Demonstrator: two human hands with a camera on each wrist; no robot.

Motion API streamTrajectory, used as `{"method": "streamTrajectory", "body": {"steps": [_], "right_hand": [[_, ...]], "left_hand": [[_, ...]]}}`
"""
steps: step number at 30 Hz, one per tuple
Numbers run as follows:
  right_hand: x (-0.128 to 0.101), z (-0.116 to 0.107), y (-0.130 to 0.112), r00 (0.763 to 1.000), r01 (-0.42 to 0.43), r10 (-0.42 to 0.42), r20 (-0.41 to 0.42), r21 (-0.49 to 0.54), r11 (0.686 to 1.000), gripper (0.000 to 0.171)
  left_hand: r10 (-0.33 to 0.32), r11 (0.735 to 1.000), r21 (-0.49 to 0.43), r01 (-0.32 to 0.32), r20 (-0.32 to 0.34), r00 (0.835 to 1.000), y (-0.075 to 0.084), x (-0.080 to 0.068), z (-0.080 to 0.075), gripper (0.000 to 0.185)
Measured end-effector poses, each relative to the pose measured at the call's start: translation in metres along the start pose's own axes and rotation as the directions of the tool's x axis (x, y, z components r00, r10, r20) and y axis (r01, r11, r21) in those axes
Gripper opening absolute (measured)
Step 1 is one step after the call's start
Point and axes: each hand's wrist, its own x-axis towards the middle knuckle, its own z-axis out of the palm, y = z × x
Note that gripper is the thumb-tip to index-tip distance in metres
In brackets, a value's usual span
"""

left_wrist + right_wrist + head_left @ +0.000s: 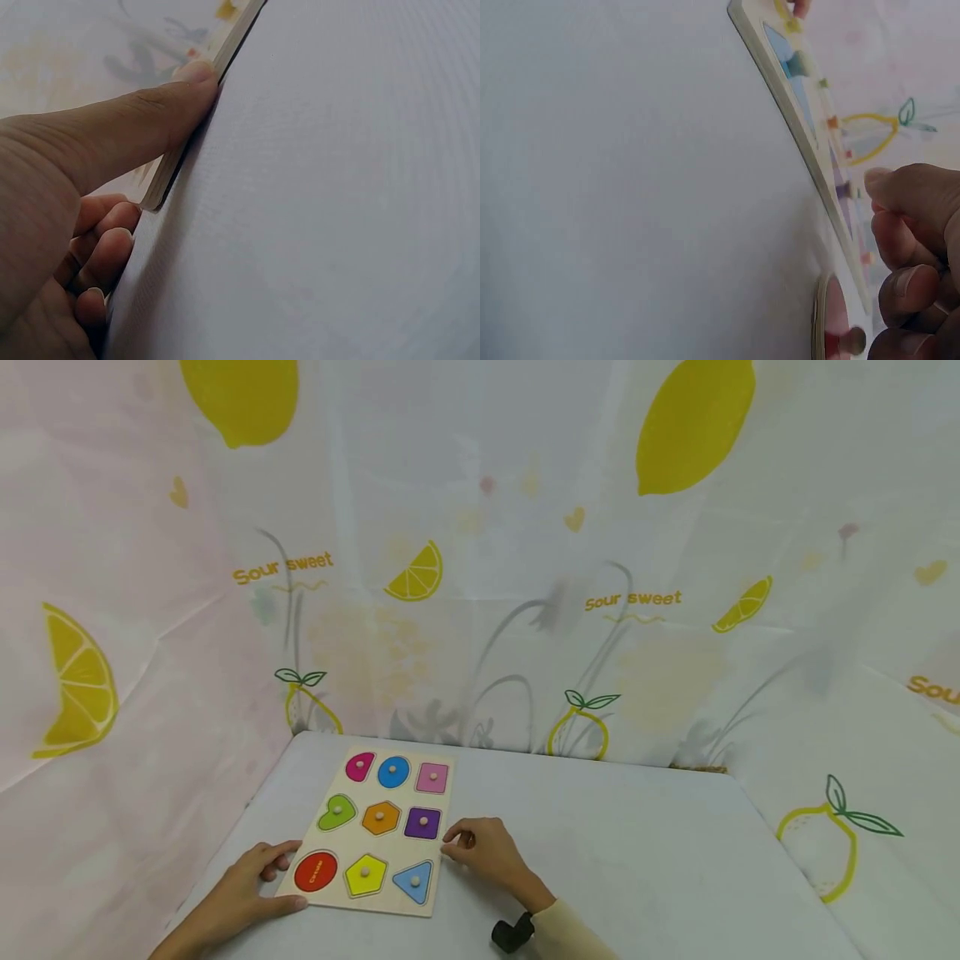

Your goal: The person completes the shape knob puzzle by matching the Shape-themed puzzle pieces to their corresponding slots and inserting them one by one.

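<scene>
A wooden peg puzzle board (382, 839) lies on the table, with coloured shapes that mostly carry small knobs. Its red circle (316, 871) at the near left shows printing and no knob. My left hand (243, 889) grips the board's near left corner, the thumb along the near edge. Beside the right edge, near the purple square (422, 823), is my right hand (487, 852), its fingers loosely curled and nothing seen between them. In the right wrist view, a reddish round knobbed puzzle piece (834, 315) sits near those fingers; the head view does not show it.
The white table (615, 852) runs on to the right of the board. Cloth walls (480, 635) printed with lemons stand behind it and at both sides. A dark strapped device (513, 933) is on the right wrist.
</scene>
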Motion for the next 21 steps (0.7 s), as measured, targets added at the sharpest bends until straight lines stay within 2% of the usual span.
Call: {"method": "streamTrajectory", "body": {"steps": [10, 15, 21], "right_hand": [[-0.023, -0.031, 0.036, 0.995, -0.079, 0.083, -0.052, 0.075, 0.994, 0.012], [-0.028, -0.034, 0.045, 0.993, -0.100, 0.104, -0.050, 0.080, 0.992, 0.014], [-0.029, -0.031, 0.048, 0.995, -0.090, 0.092, -0.029, 0.057, 0.994, 0.011]], "left_hand": [[0.009, 1.000, 0.010, -0.009, 0.001, 1.000, -0.001, 0.001, 0.000, 0.092], [-0.009, 1.000, 0.010, 0.009, -0.001, 1.000, -0.001, 0.001, -0.001, 0.095], [-0.027, 1.000, -0.011, 0.028, 0.022, 0.999, 0.001, 0.001, -0.001, 0.095]]}}
